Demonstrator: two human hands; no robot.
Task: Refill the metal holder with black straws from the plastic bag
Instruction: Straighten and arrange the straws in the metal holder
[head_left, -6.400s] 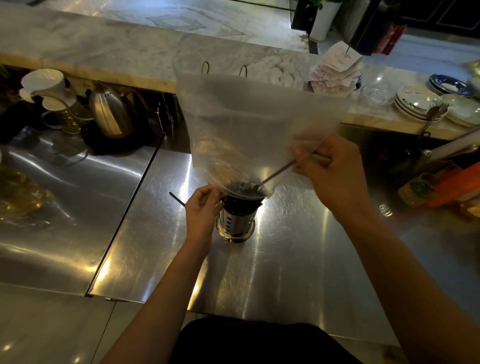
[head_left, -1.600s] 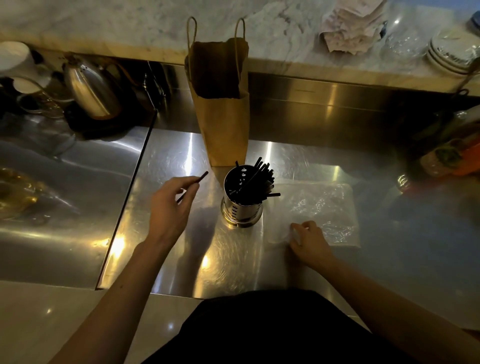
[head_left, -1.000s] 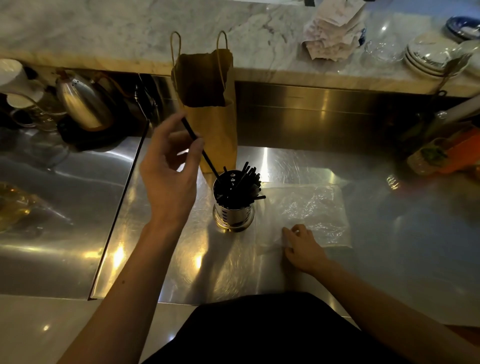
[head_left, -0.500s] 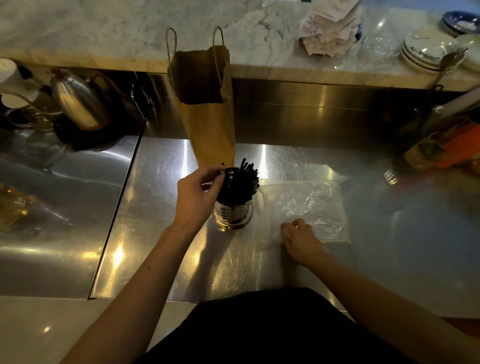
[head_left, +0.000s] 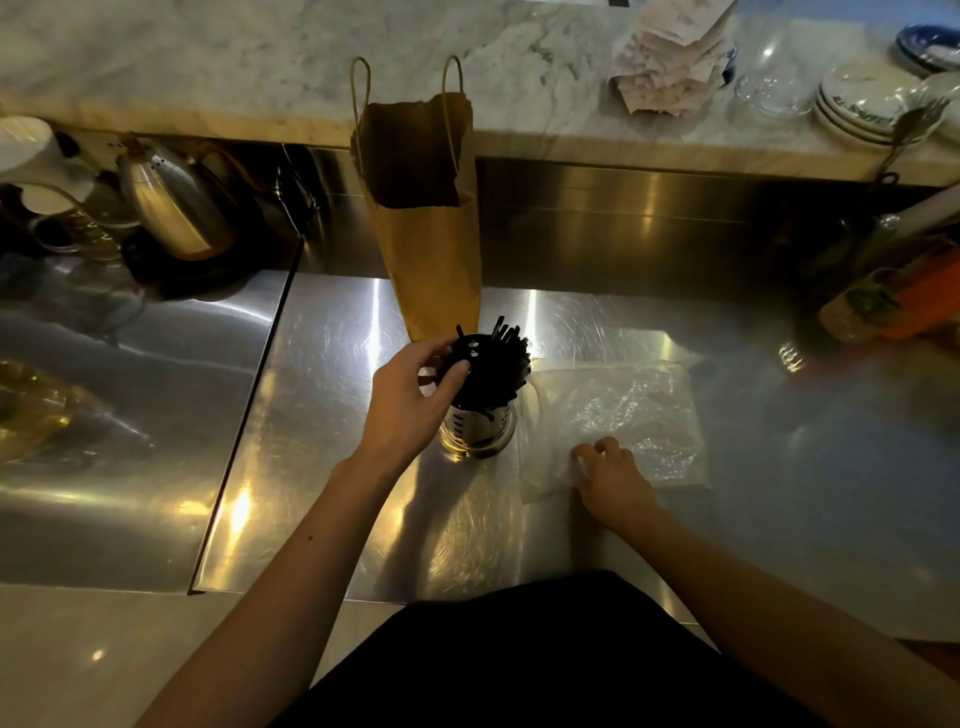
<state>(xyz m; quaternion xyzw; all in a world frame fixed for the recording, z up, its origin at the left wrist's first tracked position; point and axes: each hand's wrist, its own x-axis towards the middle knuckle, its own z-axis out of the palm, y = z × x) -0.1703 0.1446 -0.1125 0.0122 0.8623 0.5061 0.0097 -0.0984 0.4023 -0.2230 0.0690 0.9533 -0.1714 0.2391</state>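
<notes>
Head cam, the only feed I've got, looks down on a steel counter (head_left: 332, 415). The metal holder (head_left: 478, 428) stands upright near the middle. It's packed w/ black straws (head_left: 501, 364) that stick up past its rim and fan a bit to the right.

L hand (head_left: 410, 400) comes in from lower left, forearm stretched on a diagonal, wrist roughly straight, back of the hand toward me. Its fingers curl over the left side of the holder's top. The thumb (head_left: 457, 371) is on the near side against the straws, and the other fingers wrap round the far side of the rim. I read that as clamped on the holder's top. Whether a single straw is also caught btw the fingers, I can't tell.

R hand (head_left: 615, 480) sits low on the counter, right of the holder and apart from it, forearm coming from lower right. Knuckles are up, fingers bent, tips down on the near-left corner of the plastic bag (head_left: 634, 410). Pinching the film or only pressing it, I can't tell from here. The bag lies flat and crinkled, its left edge just beside the holder's base.

Behind the holder a brown paper bag (head_left: 431, 260) stands open. A kettle (head_left: 171, 208) sits far left. Plates (head_left: 867, 98) and paper slips (head_left: 670, 62) are on the marble ledge (head_left: 208, 62) at the top.
</notes>
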